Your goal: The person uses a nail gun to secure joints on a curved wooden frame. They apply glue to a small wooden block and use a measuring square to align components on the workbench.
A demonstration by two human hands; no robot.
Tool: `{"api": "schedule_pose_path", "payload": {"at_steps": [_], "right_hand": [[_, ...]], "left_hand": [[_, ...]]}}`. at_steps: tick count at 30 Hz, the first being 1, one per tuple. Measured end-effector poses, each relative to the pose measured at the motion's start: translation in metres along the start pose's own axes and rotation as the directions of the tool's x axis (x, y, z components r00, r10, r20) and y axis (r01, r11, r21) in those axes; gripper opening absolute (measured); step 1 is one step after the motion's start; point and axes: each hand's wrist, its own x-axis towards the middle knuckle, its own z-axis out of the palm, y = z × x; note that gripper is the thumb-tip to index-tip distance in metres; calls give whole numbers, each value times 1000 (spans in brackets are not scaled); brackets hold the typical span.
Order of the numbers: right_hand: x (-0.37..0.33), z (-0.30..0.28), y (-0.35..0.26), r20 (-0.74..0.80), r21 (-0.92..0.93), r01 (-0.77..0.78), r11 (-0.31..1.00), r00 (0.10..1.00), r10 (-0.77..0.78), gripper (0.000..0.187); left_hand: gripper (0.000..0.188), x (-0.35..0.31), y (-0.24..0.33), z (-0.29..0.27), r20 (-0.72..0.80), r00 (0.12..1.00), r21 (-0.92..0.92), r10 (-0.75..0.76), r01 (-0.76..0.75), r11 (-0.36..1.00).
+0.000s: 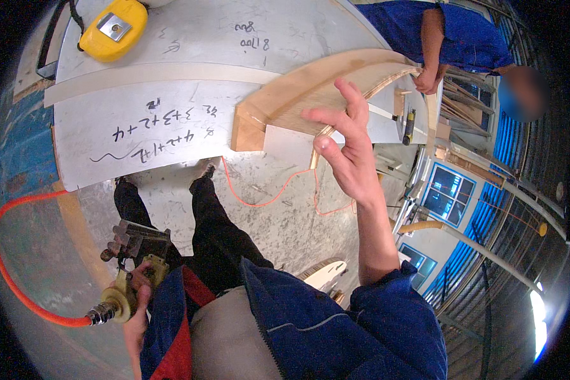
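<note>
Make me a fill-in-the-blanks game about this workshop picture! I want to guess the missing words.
1. The person's ____ hand holds the tool.
2. The tape measure on the table is mostly ____ in colour.
3. The writing on the table is ____ in colour.
4. The person's other hand, by the near end of the curved board, is the ____ one.

Missing words: left; yellow; black; right.

Scuffed grey floor [269, 231] below — blue-framed window [448, 193] at right — bright light [538, 320] near the rim.
</note>
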Motion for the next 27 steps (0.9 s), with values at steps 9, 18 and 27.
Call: {"api": "schedule_pose_path", "payload": {"at_steps": [9, 18, 27], "right_hand": [[1, 4, 0, -27, 28, 27, 999, 999, -26, 23], [-2, 5, 3, -74, 5, 90, 996, 993, -90, 32], [-12, -15, 16, -248, -67, 245, 967, 935, -254, 34]], "left_hand": [[21, -2, 7, -5, -4, 1000, -11, 9, -9, 1000], [20, -14, 36, 8, -45, 993, -76, 105, -108, 991], [18, -74, 83, 55, -166, 822, -331, 544, -566, 755]]}}
